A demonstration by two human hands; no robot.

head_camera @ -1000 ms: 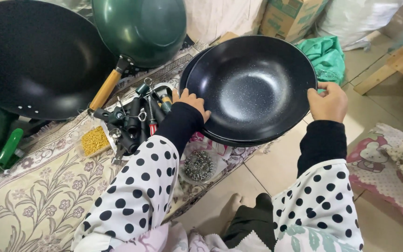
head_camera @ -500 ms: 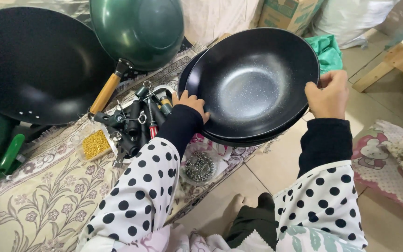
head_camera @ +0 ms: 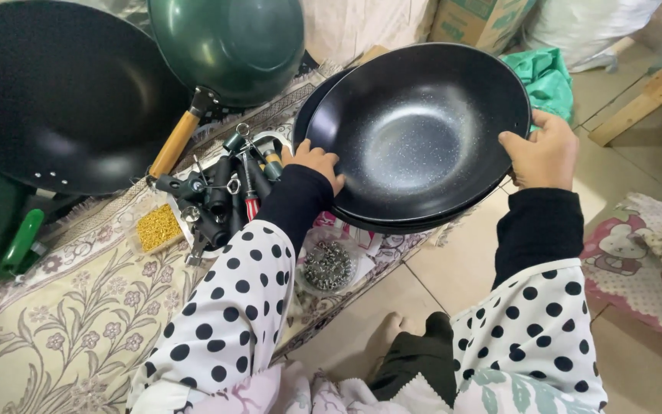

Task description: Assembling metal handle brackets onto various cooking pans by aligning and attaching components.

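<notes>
Head view is hiding most of a second black pan [head_camera: 323, 103] under the speckled black non-stick wok [head_camera: 415, 130] you are gripping by its rim, left hand [head_camera: 314, 162] and right hand [head_camera: 543, 149] clasping opposite edges. Beside it are lying a heap of black handles [head_camera: 212, 201], a green wok with wooden handle [head_camera: 227, 46] and a patterned cloth [head_camera: 63, 322].
</notes>
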